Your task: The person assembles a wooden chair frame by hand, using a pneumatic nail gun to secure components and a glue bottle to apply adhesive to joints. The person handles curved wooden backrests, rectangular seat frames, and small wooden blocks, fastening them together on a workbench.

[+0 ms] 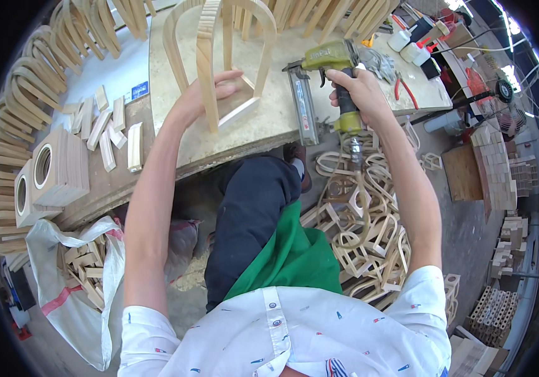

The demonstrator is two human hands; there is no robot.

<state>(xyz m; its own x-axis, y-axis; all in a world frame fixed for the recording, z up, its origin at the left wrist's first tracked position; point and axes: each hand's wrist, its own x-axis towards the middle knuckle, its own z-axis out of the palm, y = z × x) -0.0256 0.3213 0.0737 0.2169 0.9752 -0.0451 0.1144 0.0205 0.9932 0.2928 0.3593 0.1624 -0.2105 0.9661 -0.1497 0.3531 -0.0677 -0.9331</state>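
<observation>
My left hand (190,99) is closed around the near side of an arched wooden frame (205,69), its fingers reaching past a leg into the opening. The frame stands on the workbench (257,129), bent top away from me, with straight crosspieces joining its legs at the bottom. To the right, my right hand (362,94) grips the handle of a green and black air nail gun (329,58). Its long silver magazine (304,103) points down beside the bench edge, apart from the frame. An air hose fitting (355,147) hangs from the handle's bottom.
Short wooden strips (97,129) and blocks with round holes (62,166) lie at left. Bent wooden arches (27,81) line the far left. Red-handled pliers (406,91) and glue bottles (408,47) sit at right. Below are a white sack (75,314) and piled frames (376,245).
</observation>
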